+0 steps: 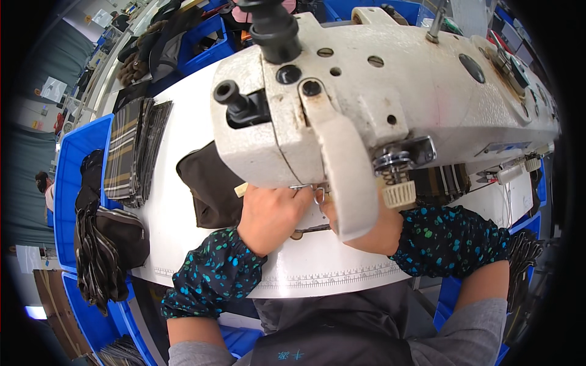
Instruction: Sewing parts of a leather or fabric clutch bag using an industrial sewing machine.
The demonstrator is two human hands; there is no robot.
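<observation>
Under the head of a white industrial sewing machine, my left hand is bent with its fingertips at the presser-foot area, closed on something I cannot make out. My right hand is partly behind the white curved lever, its fingertips near the left hand's and mostly hidden. A small metal hook-shaped part shows between them. Dark brown fabric lies on the white worktable left of the machine, reaching behind my left hand.
Stacked plaid fabric lies at the left. A blue bin there has dark brown pieces draped over it. More plaid fabric lies right of the machine. Blue bins stand behind the table. A person is at the far left.
</observation>
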